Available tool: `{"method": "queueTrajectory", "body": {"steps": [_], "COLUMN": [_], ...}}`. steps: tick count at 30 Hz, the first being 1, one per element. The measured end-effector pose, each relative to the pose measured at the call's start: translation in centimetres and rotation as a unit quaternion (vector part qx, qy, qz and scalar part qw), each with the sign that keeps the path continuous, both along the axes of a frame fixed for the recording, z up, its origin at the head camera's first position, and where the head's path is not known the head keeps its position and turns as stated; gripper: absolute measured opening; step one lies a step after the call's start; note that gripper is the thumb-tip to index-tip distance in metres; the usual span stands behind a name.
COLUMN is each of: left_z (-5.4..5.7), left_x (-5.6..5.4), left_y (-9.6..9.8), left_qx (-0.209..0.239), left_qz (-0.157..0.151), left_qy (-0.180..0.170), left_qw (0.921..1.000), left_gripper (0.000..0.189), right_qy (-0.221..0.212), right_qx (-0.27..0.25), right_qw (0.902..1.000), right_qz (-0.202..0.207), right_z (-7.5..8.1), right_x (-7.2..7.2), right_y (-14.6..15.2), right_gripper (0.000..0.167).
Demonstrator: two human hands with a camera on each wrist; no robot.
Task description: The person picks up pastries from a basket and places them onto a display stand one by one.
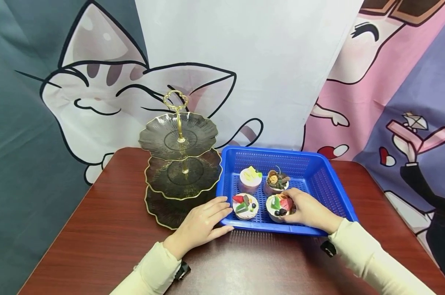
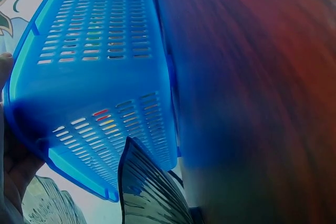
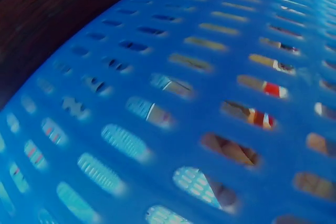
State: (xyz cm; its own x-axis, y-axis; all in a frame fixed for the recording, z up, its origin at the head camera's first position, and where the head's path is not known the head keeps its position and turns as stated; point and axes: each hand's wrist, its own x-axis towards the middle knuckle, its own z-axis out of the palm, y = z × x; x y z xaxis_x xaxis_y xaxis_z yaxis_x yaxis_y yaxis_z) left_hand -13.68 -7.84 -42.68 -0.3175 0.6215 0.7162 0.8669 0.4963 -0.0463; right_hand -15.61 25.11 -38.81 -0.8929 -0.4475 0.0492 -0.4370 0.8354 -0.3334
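My right hand (image 1: 310,208) reaches into the blue basket (image 1: 277,226) and grips the front right cupcake (image 1: 274,203), which has green and pink fruit and dark berries on top. To its left sits a cupcake (image 1: 245,209) topped with strawberry and green fruit. Behind them are a cupcake (image 1: 250,177) with yellow pieces and a chocolate-topped one (image 1: 276,181). My left hand (image 1: 204,221) rests its extended fingers at the basket's near left corner. In the left wrist view, part of that hand (image 2: 16,169) touches the basket's rim. Slotted basket wall (image 3: 173,40) fills the right wrist view, hiding the grip.
Left of the basket stands a three-tier tray stand (image 1: 178,180) with dark, gold-edged plates and a gold handle (image 1: 176,101). Its plates lie close to the basket's left side. Everything is on a reddish-brown table (image 1: 108,229), with a printed cartoon cloth (image 1: 274,61) hanging behind.
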Motion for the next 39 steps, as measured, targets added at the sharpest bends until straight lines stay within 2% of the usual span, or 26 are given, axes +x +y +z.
{"method": "queueTrajectory", "body": {"steps": [6, 10, 17, 24, 32, 39], "left_z": [-0.1, -0.1, 0.1, 0.2, 0.2, 0.2], "left_x": [0.0, 0.0, 0.0, 0.0, 0.1, 0.3], "left_y": [0.0, 0.0, 0.0, 0.0, -0.1, -0.2], "left_qx": [0.000, 0.000, -0.001, -0.011, -0.022, -0.028], "left_qz": [-0.001, 0.001, -0.001, -0.004, 0.000, 0.004], "left_qy": [0.003, 0.004, 0.013, 0.026, 0.037, 0.016], "left_qw": [1.0000, 1.0000, 0.9999, 0.9996, 0.9991, 0.9995], "left_gripper": [0.042, 0.043, 0.041, 0.041, 0.043, 0.044], "right_qy": [0.006, 0.008, 0.017, 0.038, 0.059, 0.080], "right_qx": [-0.001, 0.003, -0.010, -0.024, -0.035, -0.042], "right_qw": [1.0000, 0.9999, 0.9997, 0.9990, 0.9975, 0.9951], "right_qz": [-0.003, -0.007, -0.014, -0.002, 0.014, 0.042], "right_z": [0.5, 1.3, 4.1, 6.8, 9.1, 10.5], "right_x": [0.2, 0.4, 1.0, 1.6, 1.5, 1.5], "right_y": [0.2, 0.2, -0.1, -0.5, -1.2, -2.3], "right_gripper": [0.062, 0.062, 0.065, 0.063, 0.063, 0.062]}}
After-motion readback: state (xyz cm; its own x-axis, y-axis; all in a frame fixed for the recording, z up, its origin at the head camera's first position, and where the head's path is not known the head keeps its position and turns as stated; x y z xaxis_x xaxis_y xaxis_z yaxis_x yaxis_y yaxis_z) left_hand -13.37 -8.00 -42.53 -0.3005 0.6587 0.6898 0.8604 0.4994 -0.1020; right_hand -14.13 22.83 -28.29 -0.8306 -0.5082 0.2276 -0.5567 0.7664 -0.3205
